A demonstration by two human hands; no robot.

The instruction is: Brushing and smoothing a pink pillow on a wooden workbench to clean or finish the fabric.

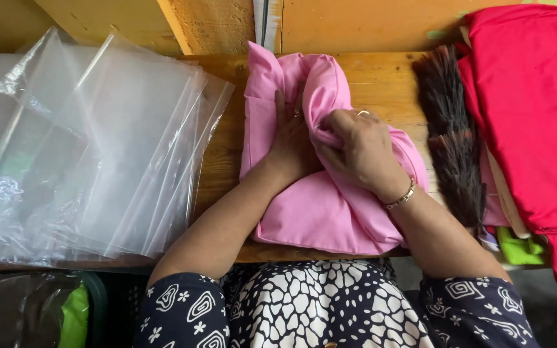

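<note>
Soft pink cloth (317, 212), bunched in right hand's (356, 145) closed fist, pressed under flat, open left hand (289, 138); glossy clear plastic bags (91, 148) beside.

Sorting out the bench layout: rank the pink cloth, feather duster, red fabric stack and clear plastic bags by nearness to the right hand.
1. pink cloth, gripped by the right hand
2. feather duster, just to its right
3. red fabric stack, far right
4. clear plastic bags, far left

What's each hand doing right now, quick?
Left hand: open, pressed flat on the pink cloth.
Right hand: closed, gripping a fold of that cloth.
</note>
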